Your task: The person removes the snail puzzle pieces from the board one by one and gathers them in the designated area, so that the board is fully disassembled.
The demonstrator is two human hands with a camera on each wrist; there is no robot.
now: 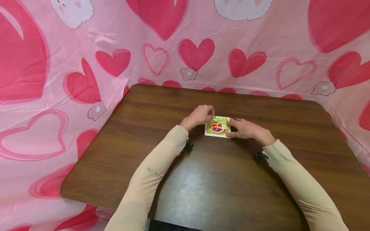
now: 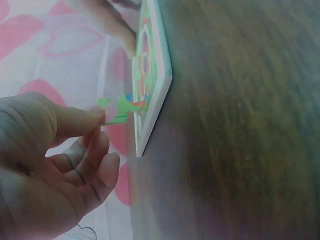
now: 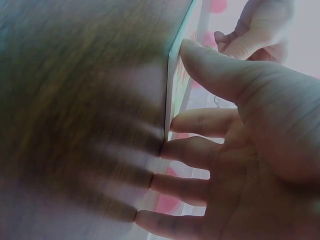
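A square jigsaw puzzle board (image 1: 215,136) with a white border and a colourful snail picture lies flat on the table. My left hand (image 1: 200,115) is over the board's left side and pinches a green puzzle piece (image 2: 115,114) between thumb and fingertips. In the left wrist view, that piece stands edge-on to the board, its far end overlapping the board's face. My right hand (image 1: 246,129) rests at the board's right side. Its thumb (image 3: 210,65) touches the board near a corner, while the fairly straight fingers (image 3: 195,122) reach down along the edge to the tabletop.
The brown wooden table (image 1: 130,154) extends around the board on all sides. Behind and to the left hangs a pink cloth (image 1: 162,29) with hearts. Dark wrist cameras (image 1: 260,156) sit under both cream sleeves.
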